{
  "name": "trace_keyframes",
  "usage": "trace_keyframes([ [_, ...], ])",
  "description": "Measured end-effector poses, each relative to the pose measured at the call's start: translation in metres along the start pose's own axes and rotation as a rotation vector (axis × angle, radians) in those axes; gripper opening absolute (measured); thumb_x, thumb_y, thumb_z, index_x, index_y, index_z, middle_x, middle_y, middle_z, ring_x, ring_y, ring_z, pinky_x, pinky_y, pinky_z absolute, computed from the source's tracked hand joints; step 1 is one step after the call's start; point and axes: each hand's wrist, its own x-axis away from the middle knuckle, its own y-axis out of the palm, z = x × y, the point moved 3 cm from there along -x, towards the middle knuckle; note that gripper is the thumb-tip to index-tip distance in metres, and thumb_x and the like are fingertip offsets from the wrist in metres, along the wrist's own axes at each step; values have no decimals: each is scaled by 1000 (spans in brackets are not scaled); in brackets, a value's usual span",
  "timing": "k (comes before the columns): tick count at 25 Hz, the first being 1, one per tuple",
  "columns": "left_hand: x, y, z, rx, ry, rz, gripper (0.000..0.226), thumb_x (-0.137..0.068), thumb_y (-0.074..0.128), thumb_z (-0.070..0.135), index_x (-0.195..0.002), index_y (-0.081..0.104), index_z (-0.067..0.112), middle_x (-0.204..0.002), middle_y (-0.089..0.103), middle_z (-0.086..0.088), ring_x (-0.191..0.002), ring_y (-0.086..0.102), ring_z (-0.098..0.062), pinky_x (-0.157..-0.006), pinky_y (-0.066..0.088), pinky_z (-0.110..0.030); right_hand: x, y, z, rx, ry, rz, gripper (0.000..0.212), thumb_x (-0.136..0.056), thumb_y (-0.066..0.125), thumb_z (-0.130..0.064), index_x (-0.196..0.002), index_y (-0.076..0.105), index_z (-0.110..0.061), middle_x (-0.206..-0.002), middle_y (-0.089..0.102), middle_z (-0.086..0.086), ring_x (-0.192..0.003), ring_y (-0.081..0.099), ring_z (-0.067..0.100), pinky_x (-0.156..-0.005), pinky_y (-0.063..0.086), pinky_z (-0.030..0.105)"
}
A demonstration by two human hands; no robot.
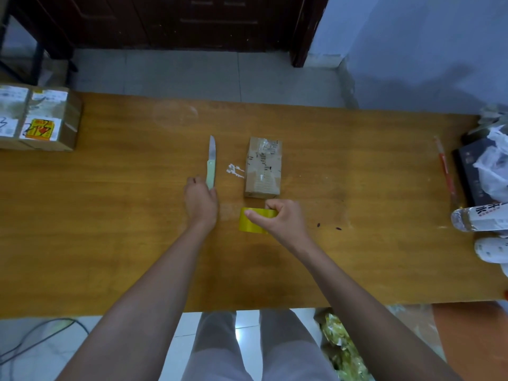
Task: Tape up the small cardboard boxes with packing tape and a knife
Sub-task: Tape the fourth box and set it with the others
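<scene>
A small cardboard box (263,166) with torn label remains lies in the middle of the wooden table (110,229). Left of it lies a knife (211,163) with a pale green handle, blade pointing away from me. My left hand (201,200) is at the near end of the knife handle, fingers curled beside it and touching it. My right hand (277,220) grips a yellow roll of packing tape (251,220) just in front of the box, thumb across its side and fingers over the top.
Two larger labelled cardboard boxes (38,116) sit at the far left. A red pen (445,169), a dark box with plastic bags (486,166) and plastic bottles (481,218) crowd the right edge. White paper scraps (234,171) lie between knife and box.
</scene>
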Motion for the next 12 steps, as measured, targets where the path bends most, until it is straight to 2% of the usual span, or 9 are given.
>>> trace_keyframes([
  [3,-1,-3,1,9,-22,-34,33,-90,64,17,-115,55,-3,-120,54,-20,-108,53,-36,-88,46,-43,-4,-1,1,-38,5,13,53,-76,80,-38,-50,37,-20,-46,34,-8,-48,32,9,-49,24,29],
  [5,2,-9,5,29,-5,2,34,-89,64,14,-116,54,-3,-122,51,-20,-113,49,-35,-91,44,-42,-8,-4,-1,-55,-2,41,54,-76,80,-37,-49,35,-23,-45,32,-10,-47,30,7,-49,23,28],
  [7,12,-16,10,132,158,42,27,-86,59,0,-114,56,-1,-116,54,-17,-110,51,-32,-90,42,-38,-11,-8,0,-93,-18,40,53,-76,81,-36,-49,36,-23,-47,33,-7,-48,30,8,-50,23,28],
  [8,19,-15,12,189,271,-16,30,-84,55,-6,-113,58,0,-114,56,-15,-109,52,-29,-90,43,-36,-12,-9,1,-115,-27,40,53,-76,81,-33,-49,37,-20,-48,32,-4,-49,29,10,-51,23,29],
  [10,36,-9,17,285,406,-281,42,-79,52,-12,-117,61,4,-118,58,-9,-112,51,-20,-94,43,-31,-10,-11,2,-179,-26,42,52,-76,82,-26,-51,39,-14,-51,30,3,-52,28,13,-52,21,31],
  [12,40,0,15,367,363,-554,50,-76,49,-16,-117,62,9,-118,59,-3,-113,50,-14,-94,41,-25,-8,-11,-1,-250,-32,25,50,-77,82,-21,-51,40,-11,-52,30,5,-52,29,13,-51,21,32],
])
